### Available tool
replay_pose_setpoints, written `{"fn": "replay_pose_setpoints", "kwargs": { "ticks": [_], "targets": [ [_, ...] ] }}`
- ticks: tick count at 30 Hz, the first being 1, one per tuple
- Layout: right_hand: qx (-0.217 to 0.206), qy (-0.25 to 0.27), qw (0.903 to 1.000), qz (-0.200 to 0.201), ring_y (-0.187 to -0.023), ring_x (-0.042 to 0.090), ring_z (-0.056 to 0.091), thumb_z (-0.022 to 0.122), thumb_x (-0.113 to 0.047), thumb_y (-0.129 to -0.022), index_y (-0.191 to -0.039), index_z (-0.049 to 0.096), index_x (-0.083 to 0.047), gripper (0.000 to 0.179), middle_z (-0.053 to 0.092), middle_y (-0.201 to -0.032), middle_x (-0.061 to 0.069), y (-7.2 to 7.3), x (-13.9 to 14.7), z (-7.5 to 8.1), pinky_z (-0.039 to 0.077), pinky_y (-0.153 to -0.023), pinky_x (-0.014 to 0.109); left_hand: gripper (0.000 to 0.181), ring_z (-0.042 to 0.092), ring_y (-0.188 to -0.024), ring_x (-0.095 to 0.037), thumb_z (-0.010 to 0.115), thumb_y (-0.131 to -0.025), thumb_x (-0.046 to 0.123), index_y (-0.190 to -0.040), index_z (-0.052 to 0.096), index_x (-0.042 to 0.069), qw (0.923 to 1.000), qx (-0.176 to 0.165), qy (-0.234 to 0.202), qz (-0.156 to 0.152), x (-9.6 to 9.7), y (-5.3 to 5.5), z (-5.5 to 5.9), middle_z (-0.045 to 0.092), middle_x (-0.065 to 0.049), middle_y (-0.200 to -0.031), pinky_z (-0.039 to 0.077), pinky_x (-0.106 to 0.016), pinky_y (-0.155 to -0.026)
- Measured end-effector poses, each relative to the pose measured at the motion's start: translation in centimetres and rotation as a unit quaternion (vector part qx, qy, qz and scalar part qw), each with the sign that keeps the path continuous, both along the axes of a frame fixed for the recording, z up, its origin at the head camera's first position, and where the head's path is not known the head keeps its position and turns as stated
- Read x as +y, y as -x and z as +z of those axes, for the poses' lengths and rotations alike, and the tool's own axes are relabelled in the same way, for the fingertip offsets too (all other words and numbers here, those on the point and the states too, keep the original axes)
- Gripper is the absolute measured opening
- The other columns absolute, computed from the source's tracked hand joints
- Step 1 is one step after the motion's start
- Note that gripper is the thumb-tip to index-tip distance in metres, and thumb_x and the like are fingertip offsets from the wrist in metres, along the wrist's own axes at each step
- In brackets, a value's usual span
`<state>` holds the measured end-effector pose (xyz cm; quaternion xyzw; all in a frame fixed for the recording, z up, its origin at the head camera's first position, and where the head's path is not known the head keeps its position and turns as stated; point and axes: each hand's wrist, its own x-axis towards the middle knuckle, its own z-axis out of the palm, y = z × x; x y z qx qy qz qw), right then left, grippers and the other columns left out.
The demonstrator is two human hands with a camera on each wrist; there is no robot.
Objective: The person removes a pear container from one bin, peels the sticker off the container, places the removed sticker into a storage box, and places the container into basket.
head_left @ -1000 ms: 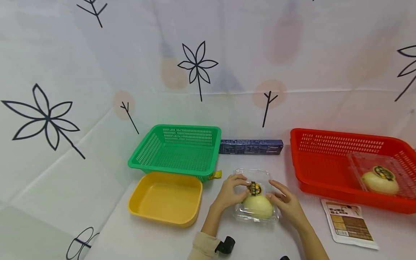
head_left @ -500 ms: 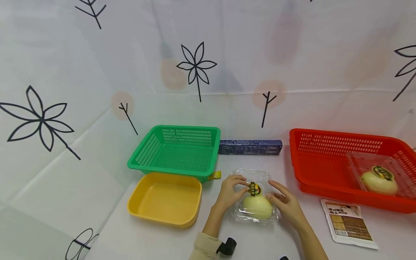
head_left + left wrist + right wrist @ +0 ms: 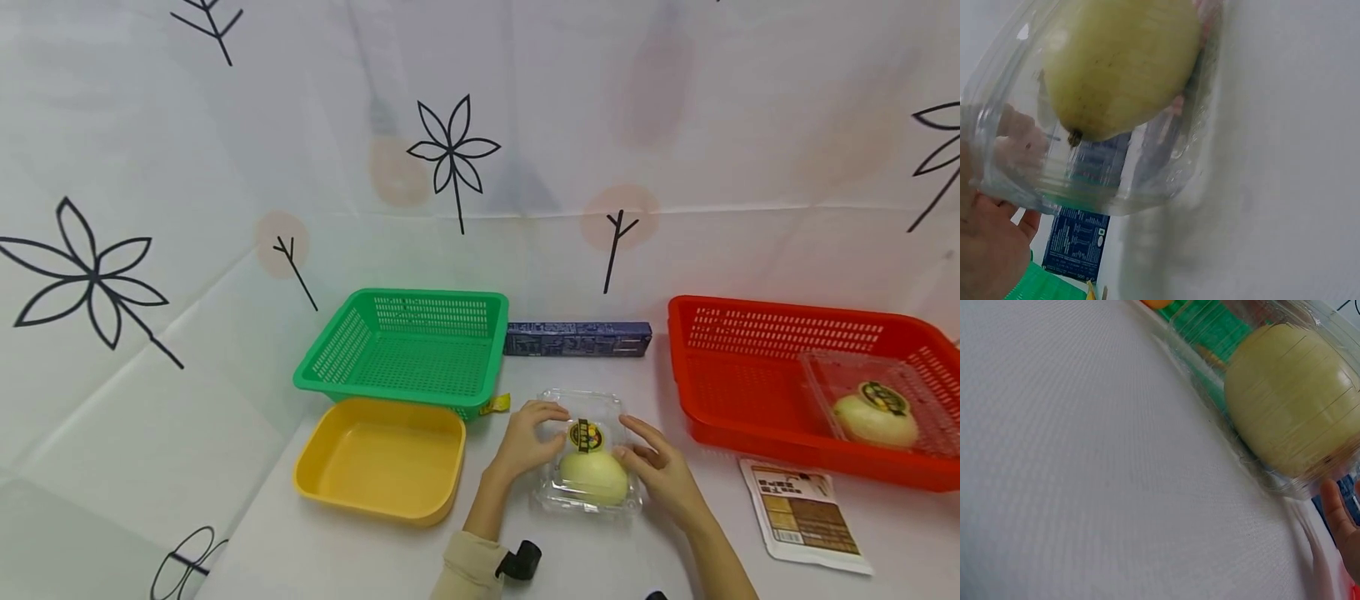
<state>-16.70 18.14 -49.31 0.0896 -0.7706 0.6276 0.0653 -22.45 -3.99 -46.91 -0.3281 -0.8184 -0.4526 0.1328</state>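
Note:
A clear plastic clamshell box (image 3: 588,407) lies on the white table with a pale yellow-green melon (image 3: 594,478) inside. On its lid is a round dark sticker (image 3: 585,436). My left hand (image 3: 525,437) is over the box's left side, thumb and index fingertips apart beside the sticker. Along the right side my right hand (image 3: 663,475) touches the edge with thumb and fingers. The left wrist view shows the melon (image 3: 1119,62) through the plastic, its stem end towards the camera. In the right wrist view, one straight fingertip (image 3: 1330,494) reaches the box's corner.
To the left are a green basket (image 3: 420,396) and a yellow tub (image 3: 378,500). A dark blue carton (image 3: 577,339) lies behind. The red basket (image 3: 750,446) on the right contains another boxed melon (image 3: 876,419). Near it lies a brown and white packet (image 3: 806,517).
My left thumb and index finger have come away from the sticker and spread apart, with the hand slightly further left. The right hand and the box have stayed in place.

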Motion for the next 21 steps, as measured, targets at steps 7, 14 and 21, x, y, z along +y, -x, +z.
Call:
{"fn": "replay_pose_setpoints", "kwargs": {
  "ticks": [7, 14, 21],
  "targets": [
    [0.011, 0.004, 0.9999, 0.003, -0.098, -0.001, 0.056, 0.060, -0.007, -0.091, -0.135, 0.046, 0.001, 0.047, 0.045, -0.132, -0.009, 0.00, 0.03, -0.16, 0.047, -0.081, 0.014, 0.024, 0.060, -0.098, -0.023, 0.064, -0.073, 0.005, -0.094, 0.071, -0.001, 0.9994, 0.018, 0.013, 0.025, 0.72, -0.03, 0.01, 0.069, -0.011, -0.099, 0.043, -0.030, -0.094],
    [0.009, 0.016, 0.9998, 0.006, -0.096, 0.000, 0.057, 0.060, -0.006, -0.091, -0.135, 0.045, 0.002, 0.047, 0.043, -0.128, -0.019, -0.01, 0.05, -0.23, 0.047, -0.080, 0.014, 0.025, 0.060, -0.098, -0.023, 0.064, -0.072, 0.006, -0.095, 0.071, -0.001, 0.9991, 0.018, 0.022, 0.033, 0.95, 0.09, 0.01, 0.070, -0.010, -0.099, 0.044, -0.026, -0.092],
    [0.008, 0.006, 0.9999, 0.002, -0.097, 0.000, 0.057, 0.060, -0.008, -0.091, -0.135, 0.046, -0.001, 0.047, 0.043, -0.131, -0.013, -0.04, 0.02, -0.08, 0.047, -0.080, 0.014, 0.023, 0.061, -0.099, -0.023, 0.067, -0.077, 0.009, -0.097, 0.070, -0.002, 0.9992, 0.018, 0.002, 0.037, 0.95, -0.12, -0.25, 0.070, -0.011, -0.099, 0.045, -0.028, -0.092]
  ]
}}
